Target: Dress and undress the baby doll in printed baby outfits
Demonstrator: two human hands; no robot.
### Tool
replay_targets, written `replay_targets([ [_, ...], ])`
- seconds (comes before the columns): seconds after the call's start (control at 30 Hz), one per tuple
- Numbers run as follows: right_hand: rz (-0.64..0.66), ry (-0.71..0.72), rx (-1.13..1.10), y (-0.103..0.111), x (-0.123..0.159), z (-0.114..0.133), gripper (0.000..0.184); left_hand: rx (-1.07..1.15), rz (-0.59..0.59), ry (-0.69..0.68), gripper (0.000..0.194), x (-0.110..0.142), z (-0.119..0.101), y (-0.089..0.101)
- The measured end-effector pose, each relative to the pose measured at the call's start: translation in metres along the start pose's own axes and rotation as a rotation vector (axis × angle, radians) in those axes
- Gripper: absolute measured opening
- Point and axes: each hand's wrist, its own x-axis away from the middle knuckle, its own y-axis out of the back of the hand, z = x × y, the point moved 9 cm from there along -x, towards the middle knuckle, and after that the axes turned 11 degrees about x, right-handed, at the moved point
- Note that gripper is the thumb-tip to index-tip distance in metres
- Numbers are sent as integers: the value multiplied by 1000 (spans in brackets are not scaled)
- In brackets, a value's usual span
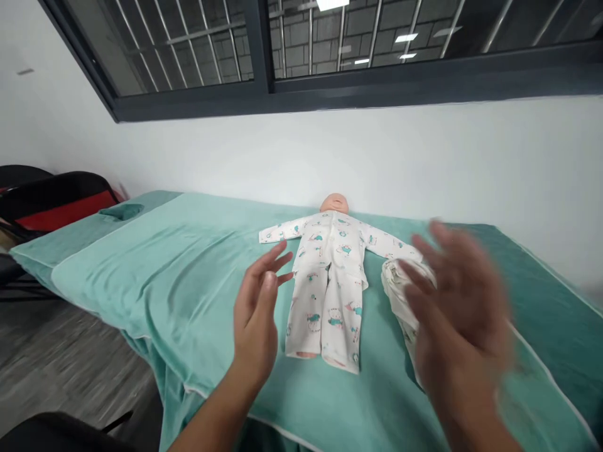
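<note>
A baby doll (pixel 334 203) lies on its back on the green bed cover, its head toward the wall. It wears a white long-sleeved top (pixel 335 242) and white trousers (pixel 308 314), both printed with small green and pink figures. My left hand (pixel 258 307) is held up beside the doll's left-hand trouser leg, fingers apart and nothing in them. On the other side, my right hand (pixel 464 314) is raised and smeared by motion, its fingers spread and empty. Partly behind it sits a rolled white cloth bundle (pixel 398 289), close to the doll's sleeve end.
The green cover (pixel 188 270) spreads over the bed and hangs in folds at the front. A white wall and a dark-framed barred window (pixel 264 94) stand behind. Black and red chairs (pixel 70 201) are at the left, and another dark chair (pixel 51 433) is at the lower left.
</note>
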Motion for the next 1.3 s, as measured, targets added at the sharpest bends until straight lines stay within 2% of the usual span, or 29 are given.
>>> replay_targets([
  [0.13,-30,-257,-14,-50,-29,-94,44,-182,88,156,29,-50,88,-17],
  [0.23,-82,-306,76,-77,-75,-155,33,-288,197,206,27,-96,138,-45],
  [0.33,22,-292,195,-100,-120,-194,29,-353,322,236,27,-142,181,-84],
  [0.43,213,-298,301,-115,-136,-215,33,-429,491,183,31,-165,207,-119],
  [0.5,280,-329,339,-117,-133,-221,32,-492,590,121,32,-166,214,-132],
  [0.57,303,-310,393,-117,-129,-216,33,-527,626,58,34,-162,212,-135],
  [0.67,336,-263,462,-120,-125,-206,36,-515,591,36,35,-158,208,-130],
  [0.8,353,-304,496,-121,-124,-206,37,-548,517,79,32,-160,214,-121],
  [0.9,371,-257,518,-122,-126,-204,37,-580,489,91,33,-163,219,-119],
  [1.2,373,-202,519,-124,-128,-200,35,-561,545,92,38,-162,219,-122],
  [1.3,360,-231,487,-122,-127,-204,33,-564,550,98,39,-162,220,-122],
])
